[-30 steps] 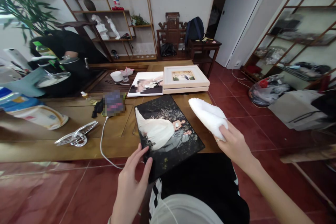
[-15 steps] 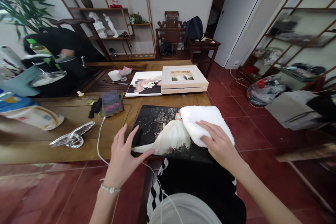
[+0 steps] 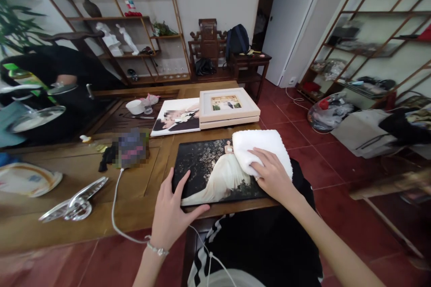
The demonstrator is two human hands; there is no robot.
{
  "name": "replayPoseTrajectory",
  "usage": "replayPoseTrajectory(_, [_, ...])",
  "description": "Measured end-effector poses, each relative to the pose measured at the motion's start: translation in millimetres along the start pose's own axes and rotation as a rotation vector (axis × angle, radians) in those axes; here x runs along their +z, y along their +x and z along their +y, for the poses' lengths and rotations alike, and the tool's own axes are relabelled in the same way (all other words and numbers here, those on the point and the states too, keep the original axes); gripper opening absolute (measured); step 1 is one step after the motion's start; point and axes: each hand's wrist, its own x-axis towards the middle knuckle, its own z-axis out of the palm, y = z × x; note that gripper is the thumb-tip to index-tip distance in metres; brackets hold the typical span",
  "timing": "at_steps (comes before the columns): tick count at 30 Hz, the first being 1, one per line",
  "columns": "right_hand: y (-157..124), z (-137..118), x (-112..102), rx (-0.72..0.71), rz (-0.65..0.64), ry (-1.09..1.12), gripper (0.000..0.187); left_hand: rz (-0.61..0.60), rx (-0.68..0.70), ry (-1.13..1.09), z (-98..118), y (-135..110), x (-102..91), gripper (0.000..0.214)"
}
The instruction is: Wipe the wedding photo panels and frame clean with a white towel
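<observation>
A dark photo panel (image 3: 198, 154) printed with a figure in a long pale dress lies at the table's near edge. My left hand (image 3: 173, 208) rests at its lower left corner, fingers spread along the left side and thumb stretched by the bottom edge. On the panel's right part sits a folded white fluffy towel (image 3: 269, 143). My right hand (image 3: 271, 175) presses on this towel, its fingers bent into the cloth. The towel covers the panel's right side, and a ring shows on one right finger.
Behind the panel are a pale framed picture (image 3: 232, 119) and a white-edged photo print (image 3: 175, 116). A shiny metal object (image 3: 74, 202), a white cable (image 3: 114, 208) and a spray bottle (image 3: 32, 179) are on the left. A white bucket (image 3: 232, 278) stands below.
The view has shifted, so the items at the left sit lower and further left. My right hand and the towel stay on the panel's right part; the pale dress and figure appear sharper.
</observation>
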Motion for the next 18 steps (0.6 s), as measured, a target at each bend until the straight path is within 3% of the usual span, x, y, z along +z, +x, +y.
replayPoseTrajectory(4, [1.3,-0.5,9.2,0.028,0.040,0.012,0.039,0.067,-0.078,-0.204,-12.9,7.7,-2.8,0.040])
replayPoseTrajectory(8, [-2.2,0.2,15.4,0.043,0.071,0.034,0.039,0.117,-0.119,-0.295,-18.2,14.7,-4.1,0.039])
replayPoseTrajectory(18, [-3.7,1.7,16.1,0.043,0.068,0.059,0.035,0.200,-0.105,-0.134,-8.1,15.4,1.3,0.037])
